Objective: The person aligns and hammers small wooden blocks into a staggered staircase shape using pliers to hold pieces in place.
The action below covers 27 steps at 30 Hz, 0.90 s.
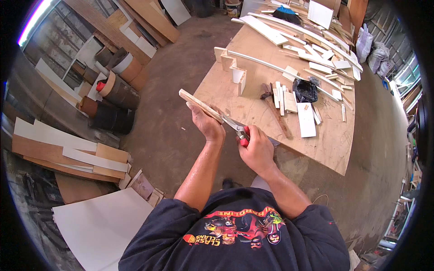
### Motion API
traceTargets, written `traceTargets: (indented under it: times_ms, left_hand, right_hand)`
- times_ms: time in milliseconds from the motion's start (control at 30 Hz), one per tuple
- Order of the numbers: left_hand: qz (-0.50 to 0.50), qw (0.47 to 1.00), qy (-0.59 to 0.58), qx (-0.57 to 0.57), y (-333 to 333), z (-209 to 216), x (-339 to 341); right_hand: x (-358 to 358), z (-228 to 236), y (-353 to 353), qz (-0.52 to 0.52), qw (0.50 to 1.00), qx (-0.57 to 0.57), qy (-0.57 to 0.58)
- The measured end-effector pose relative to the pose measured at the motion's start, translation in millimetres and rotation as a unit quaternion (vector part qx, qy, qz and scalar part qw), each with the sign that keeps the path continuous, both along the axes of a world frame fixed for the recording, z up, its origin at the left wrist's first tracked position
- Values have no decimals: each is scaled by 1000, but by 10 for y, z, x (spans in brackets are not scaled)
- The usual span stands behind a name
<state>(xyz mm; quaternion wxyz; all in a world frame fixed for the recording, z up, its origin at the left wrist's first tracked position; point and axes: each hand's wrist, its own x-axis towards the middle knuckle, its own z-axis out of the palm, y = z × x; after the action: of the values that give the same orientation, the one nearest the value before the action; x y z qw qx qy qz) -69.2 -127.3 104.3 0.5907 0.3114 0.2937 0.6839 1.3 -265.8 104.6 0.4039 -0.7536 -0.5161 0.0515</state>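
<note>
My left hand (pixel 209 124) is closed around a narrow wooden piece (pixel 196 101), held tilted in front of my body, left of the table's near edge. In my right hand (pixel 257 149) is a red-handled hand tool with long metal jaws (pixel 232 124). I cannot tell whether it is snips or pliers. Its jaws reach the lower right end of the wooden piece, close beside my left palm. The exact contact there is too small to make out.
A wooden table (pixel 312 153) stands ahead to the right, bearing a zigzag wooden frame (pixel 239 77), a hammer-like tool (pixel 275 113), a black plastic bag (pixel 305 91), a white block (pixel 306 119) and many offcuts. Boards (pixel 68 149) and drums (pixel 113 113) line the left.
</note>
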Motion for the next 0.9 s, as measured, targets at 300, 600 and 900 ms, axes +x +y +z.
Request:
traceTargets:
  times_ms: [300, 600, 900]
  left_hand:
    - [-24, 998, -55, 29, -61, 36, -483]
    - [-37, 997, -66, 0, -20, 68, -429]
    - [-21, 999, -39, 21, 153, -143, -315]
  right_hand:
    - [-442, 134, -49, 3, 996, 8, -87]
    - [-439, 237, -53, -10, 992, -37, -117]
    - [-368, 281, -19, -32, 981, -62, -182]
